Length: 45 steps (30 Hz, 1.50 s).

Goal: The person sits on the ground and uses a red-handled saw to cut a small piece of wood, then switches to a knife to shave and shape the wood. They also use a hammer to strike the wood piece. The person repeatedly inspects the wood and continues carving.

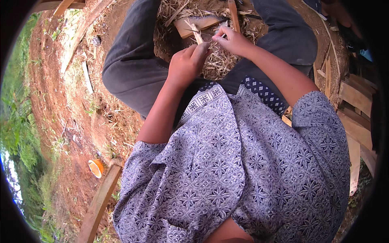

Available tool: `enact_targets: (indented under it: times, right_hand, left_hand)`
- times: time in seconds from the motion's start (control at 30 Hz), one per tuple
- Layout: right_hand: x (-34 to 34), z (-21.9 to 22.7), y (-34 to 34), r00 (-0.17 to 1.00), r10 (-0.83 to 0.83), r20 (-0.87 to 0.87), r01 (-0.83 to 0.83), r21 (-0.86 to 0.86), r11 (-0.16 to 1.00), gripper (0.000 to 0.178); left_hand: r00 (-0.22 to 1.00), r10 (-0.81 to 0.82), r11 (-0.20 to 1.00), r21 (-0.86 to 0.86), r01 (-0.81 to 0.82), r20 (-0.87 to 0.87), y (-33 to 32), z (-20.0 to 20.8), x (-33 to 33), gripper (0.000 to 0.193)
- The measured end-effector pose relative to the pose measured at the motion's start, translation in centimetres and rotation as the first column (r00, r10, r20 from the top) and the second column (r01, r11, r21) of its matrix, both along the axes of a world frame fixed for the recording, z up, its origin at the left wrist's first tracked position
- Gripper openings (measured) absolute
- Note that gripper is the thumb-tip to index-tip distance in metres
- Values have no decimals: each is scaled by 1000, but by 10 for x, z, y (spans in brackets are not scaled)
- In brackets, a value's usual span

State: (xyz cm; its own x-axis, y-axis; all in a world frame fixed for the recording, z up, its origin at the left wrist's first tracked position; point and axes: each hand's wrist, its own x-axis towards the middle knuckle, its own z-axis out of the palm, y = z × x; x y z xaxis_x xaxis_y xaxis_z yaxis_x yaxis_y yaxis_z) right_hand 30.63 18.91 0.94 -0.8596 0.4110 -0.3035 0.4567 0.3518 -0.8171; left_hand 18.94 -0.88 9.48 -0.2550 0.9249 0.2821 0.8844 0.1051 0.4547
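Note:
My left hand (188,62) is closed, its fingers wrapped round the lower end of a pale split wooden stick (197,34) that points away from me. A thin dark sliver (191,30) crosses the stick near its upper part; whether it is a blade or a splinter cannot be made out. Close beside it on the right, my right hand (233,41) is closed in a pinch, fingertips almost touching the left hand. What it pinches is too small to name. Just beyond both hands lies a flat wooden block (202,25) among shavings.
Wood shavings (221,62) cover the ground between my bent legs. An upright wooden piece (234,16) stands beyond my right hand. Split planks (356,97) are piled at the right. An orange cup-like container (96,168) and a long beam (99,204) lie at the left.

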Motion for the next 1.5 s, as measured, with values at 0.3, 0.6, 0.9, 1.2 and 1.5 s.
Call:
enact_targets:
  times: [0.3,0.6,0.9,1.2,1.5]
  right_hand:
    - [-14,38,-27,988,-123,96,149,-347,926,36]
    - [-39,58,-60,919,-142,-368,94,-147,985,34]
    - [-39,34,-64,914,-184,-362,184,-34,982,29]
    - [-54,9,-68,931,-248,-270,215,-145,966,26]
    - [-89,0,-73,940,-232,-251,187,-193,963,29]
  left_hand:
    - [919,393,919,19,-394,33,8,31,-23,21]
    - [865,93,961,-185,-208,-493,19,49,-97,21]
    - [698,-315,914,-405,39,-643,32,53,-111,31]
    - [525,-484,854,-508,109,-700,35,57,-118,28]
    - [493,-601,746,-663,64,-629,34,66,-151,22]
